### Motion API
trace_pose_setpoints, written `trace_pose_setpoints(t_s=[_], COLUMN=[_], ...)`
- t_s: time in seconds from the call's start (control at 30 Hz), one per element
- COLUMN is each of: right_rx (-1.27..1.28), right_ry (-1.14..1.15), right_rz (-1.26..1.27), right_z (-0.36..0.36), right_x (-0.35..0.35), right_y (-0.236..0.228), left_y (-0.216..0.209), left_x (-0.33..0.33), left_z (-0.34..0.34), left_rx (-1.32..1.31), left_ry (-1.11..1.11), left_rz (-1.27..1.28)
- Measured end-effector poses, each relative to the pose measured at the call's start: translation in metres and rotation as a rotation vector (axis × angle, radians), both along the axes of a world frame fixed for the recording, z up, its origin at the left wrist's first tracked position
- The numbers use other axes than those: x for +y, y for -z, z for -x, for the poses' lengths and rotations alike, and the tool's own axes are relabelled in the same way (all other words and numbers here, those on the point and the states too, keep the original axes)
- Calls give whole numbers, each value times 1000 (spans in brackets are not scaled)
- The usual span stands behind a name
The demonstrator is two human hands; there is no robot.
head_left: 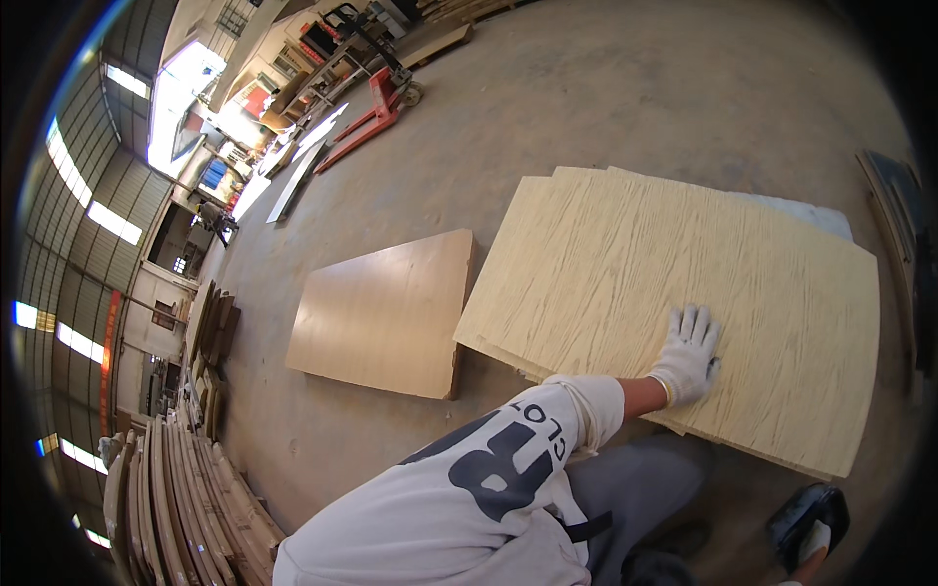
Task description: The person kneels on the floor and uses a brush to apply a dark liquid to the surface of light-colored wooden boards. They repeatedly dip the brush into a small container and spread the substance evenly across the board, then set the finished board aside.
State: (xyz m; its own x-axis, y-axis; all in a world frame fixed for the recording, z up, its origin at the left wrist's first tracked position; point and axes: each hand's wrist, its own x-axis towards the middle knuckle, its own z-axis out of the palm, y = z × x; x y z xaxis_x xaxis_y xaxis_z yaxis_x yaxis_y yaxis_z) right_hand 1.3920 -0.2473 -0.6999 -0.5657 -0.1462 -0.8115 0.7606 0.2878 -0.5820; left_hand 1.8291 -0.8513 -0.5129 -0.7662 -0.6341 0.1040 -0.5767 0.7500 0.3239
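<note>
My left hand (pixel 687 356), in a white knit glove, lies flat with its fingers stretched on the top sheet of a stack of pale wood-grain panels (pixel 596 254). The sheets are fanned unevenly, their corners sticking out along the far and near edges. Down at the lower right, my right hand (pixel 817 539), also in a white glove, is on a black rounded object (pixel 807 516) beside the stack's near corner. Its fingers seem wrapped on this object, though they are partly hidden, and its exact kind does not show.
Left of the panels, a smooth brown board stack (pixel 386 317) with chipped edges lies on the concrete floor (pixel 606 98). Many long brown sheets (pixel 181 498) lean at the lower left. A red pallet jack (pixel 376 112) stands farther off. Dark boards (pixel 894 244) edge the right side.
</note>
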Motion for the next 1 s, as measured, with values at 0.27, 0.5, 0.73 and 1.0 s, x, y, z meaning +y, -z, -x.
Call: trace_pose_setpoints(t_s=[0.27, 0.5, 0.73, 1.0], right_rx=[14, -182, 61, 237], right_ry=[-208, 62, 144, -264], right_rz=[42, 128, -82, -505], right_z=[43, -16, -5, 0], right_x=[12, -9, 7, 4], right_y=[-23, -58, -71, -74], left_y=[4, -8, -9, -4], left_x=[-3, 3, 0, 0], left_z=[-6, -5, 4, 3], left_rx=[1, -90, -52, -45], left_ry=[-36, -32, -12, -13], left_rz=[-51, -37, -12, -10])
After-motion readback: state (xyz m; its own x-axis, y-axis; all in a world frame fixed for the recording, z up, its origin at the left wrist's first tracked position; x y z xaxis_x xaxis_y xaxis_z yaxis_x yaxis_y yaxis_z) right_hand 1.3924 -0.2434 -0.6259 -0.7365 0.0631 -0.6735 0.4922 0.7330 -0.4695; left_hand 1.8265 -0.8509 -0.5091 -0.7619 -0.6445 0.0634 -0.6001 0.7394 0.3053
